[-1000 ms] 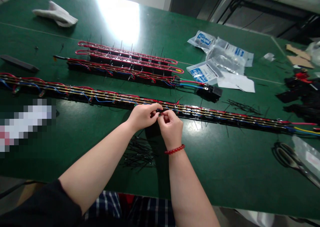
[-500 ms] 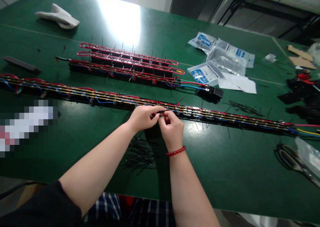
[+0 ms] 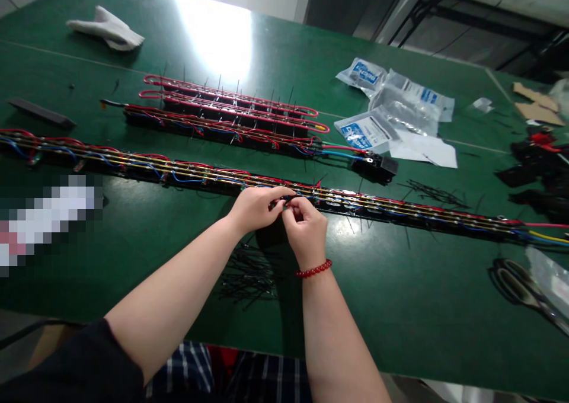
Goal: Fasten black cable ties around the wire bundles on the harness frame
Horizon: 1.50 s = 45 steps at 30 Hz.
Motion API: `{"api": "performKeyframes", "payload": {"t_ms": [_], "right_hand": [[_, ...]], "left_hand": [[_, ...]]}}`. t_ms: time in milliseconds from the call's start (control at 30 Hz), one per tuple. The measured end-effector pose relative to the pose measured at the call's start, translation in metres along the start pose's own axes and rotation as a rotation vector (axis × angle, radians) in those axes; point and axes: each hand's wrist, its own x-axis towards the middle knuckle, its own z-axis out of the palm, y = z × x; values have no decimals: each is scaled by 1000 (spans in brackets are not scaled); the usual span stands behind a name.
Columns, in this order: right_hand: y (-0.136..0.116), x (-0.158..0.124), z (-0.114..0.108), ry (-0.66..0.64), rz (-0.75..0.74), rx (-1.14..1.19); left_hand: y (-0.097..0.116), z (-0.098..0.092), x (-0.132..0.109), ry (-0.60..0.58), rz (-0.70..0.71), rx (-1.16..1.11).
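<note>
**Head cam: both hands pinching at the middle of the long wired strip**

Person is sitting at the green table, and both hands are meeting right on the long wired strip. That strip is lying flat across the table from the far left edge to the far right. Its long axis is running sideways and dipping a bit toward the right of the view.

The left hand is coming in from the left. The right hand, the one wearing the red bead bracelet, is coming up from below. Their fingertips are closing narrow on a thin black tie at the strip's near edge, so both hands are pinching and nothing is spread wide. Can't tell whether the tie is going round the wires, since the fingers are hiding that bit.

Spacing-wise, the strip is sitting straight ahead of the hands and touching the fingertips, crossways to both forearms. Neither hand is really the nearer one, because both are working the same spot roughly halfway along.

Other stuff:
- A loose heap of black ties is lying just under the wrists, on the person's side of the strip.
- Shorter red-wired strips are lying parallel behind it.
- Plastic bags are sitting further back to the right.
- Scissors are resting near the right edge.
- A white glove is lying in the far left corner.
</note>
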Motion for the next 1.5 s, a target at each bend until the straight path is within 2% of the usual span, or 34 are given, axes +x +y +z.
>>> {"api": "performKeyframes", "payload": {"t_ms": [367, 600, 1133, 1367, 1500], "right_hand": [[6, 7, 5, -10, 39, 90], [8, 9, 5, 42, 48, 132], [8, 9, 7, 52, 93, 269], [10, 7, 10, 52, 71, 187], [7, 7, 9, 45, 48, 50]], "left_hand": [[3, 4, 3, 27, -46, 95], [2, 3, 3, -2, -54, 52], [2, 3, 2, -7, -74, -20], [0, 6, 2, 20, -68, 33], [0, 7, 2, 55, -65, 111]]}}
